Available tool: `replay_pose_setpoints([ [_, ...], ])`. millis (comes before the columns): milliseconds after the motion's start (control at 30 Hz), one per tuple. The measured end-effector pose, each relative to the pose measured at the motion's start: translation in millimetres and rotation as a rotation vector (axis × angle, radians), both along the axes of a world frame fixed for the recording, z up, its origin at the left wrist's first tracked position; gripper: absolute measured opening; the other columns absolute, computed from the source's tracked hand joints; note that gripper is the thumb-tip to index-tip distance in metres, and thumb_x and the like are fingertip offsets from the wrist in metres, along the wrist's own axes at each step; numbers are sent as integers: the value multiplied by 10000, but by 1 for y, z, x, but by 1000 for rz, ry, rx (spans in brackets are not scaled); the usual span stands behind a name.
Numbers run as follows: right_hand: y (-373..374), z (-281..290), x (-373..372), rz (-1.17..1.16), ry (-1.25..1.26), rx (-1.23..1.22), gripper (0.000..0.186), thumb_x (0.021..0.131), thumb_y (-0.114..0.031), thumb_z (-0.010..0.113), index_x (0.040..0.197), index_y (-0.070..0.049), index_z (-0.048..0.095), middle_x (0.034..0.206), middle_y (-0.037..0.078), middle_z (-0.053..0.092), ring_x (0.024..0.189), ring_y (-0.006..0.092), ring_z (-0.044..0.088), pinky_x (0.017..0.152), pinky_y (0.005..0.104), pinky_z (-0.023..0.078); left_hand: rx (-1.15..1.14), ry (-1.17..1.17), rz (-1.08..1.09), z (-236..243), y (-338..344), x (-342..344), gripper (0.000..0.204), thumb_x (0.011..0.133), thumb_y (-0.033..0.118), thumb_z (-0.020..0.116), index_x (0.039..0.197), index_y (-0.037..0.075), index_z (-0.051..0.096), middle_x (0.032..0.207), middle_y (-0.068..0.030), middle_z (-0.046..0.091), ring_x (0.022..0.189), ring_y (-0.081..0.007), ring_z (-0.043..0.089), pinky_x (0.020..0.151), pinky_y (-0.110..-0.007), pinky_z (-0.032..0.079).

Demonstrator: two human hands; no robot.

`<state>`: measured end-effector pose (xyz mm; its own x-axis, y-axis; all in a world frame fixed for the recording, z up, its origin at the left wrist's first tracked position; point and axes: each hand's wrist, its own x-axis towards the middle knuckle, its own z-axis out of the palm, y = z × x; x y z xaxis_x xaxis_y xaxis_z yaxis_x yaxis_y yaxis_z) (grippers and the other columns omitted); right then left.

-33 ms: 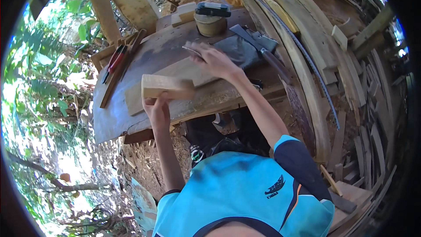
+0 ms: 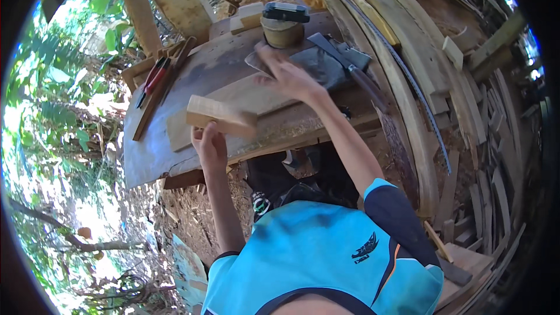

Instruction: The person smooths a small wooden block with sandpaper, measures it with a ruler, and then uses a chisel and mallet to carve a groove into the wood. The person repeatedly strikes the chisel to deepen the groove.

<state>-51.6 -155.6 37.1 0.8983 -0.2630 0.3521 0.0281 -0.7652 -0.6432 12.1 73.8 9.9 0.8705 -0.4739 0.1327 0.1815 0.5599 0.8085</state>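
My left hand (image 2: 210, 147) holds a pale wooden block (image 2: 220, 115) by its lower edge, lifted just above the near side of the dark workbench (image 2: 153, 150). My right hand (image 2: 287, 76) reaches across the bench. Its fingers are closed on the left edge of a grey sheet (image 2: 326, 61) that lies at the back of the bench. A flat pale board (image 2: 248, 96) lies on the bench under both hands.
A round wooden drum (image 2: 282, 33) with a black object (image 2: 285, 11) on top stands behind the sheet. A large knife (image 2: 350, 71) lies across the sheet. Red-handled tools (image 2: 155, 77) rest at the bench's left. Curved planks (image 2: 408, 76) and stacked offcuts (image 2: 490, 169) fill the right.
My right hand has moved slightly farther back onto the grey sheet's edge. The block in my left hand has tilted a little, its right end lower.
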Motion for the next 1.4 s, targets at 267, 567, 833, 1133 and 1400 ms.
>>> replay_pose_setpoints([
  [267, -55, -31, -69, -313, -17, -378, 378, 818, -305, 581, 1058, -23, 504, 1159, 178, 499, 1116, 330, 462, 903, 373, 386, -370, 502, -363, 3, -14, -25, 562, 892, 440, 396, 1282, 39, 347, 1204, -149, 473, 986, -252, 532, 853, -403, 444],
  [567, -98, -5, -53, -661, -723, 1175, 260, 912, -303, 453, 957, -51, 504, 871, 61, 565, 735, 190, 553, 692, 317, 450, -459, 611, -666, 1, -42, -42, 581, 888, 467, 375, 1233, 2, 404, 1140, -157, 506, 926, -260, 543, 795, -388, 480],
  [833, -15, 80, -61, -118, -659, 1143, 374, 854, -358, 538, 1107, -85, 496, 996, 22, 552, 878, 135, 559, 761, 282, 461, -177, 424, -568, 13, -46, -56, 595, 896, 481, 317, 1237, 2, 401, 1162, -146, 503, 976, -237, 544, 806, -353, 479],
  [1133, 135, 23, -90, 228, -167, -20, 605, 800, -179, 513, 1358, -109, 291, 1430, 192, 143, 1311, 383, 142, 1051, 455, 154, -8, 94, -168, 26, -13, -81, 527, 938, 367, 323, 1353, 56, 230, 1305, -110, 374, 1185, -220, 399, 956, -341, 371],
  [1400, 95, 38, -39, 310, -316, 448, 535, 879, -251, 413, 1363, -76, 267, 1432, 181, 144, 1312, 393, 125, 1056, 438, 144, 81, 216, -114, 35, -21, -97, 568, 933, 420, 286, 1369, 66, 199, 1357, -113, 318, 1220, -225, 362, 1012, -339, 305],
])
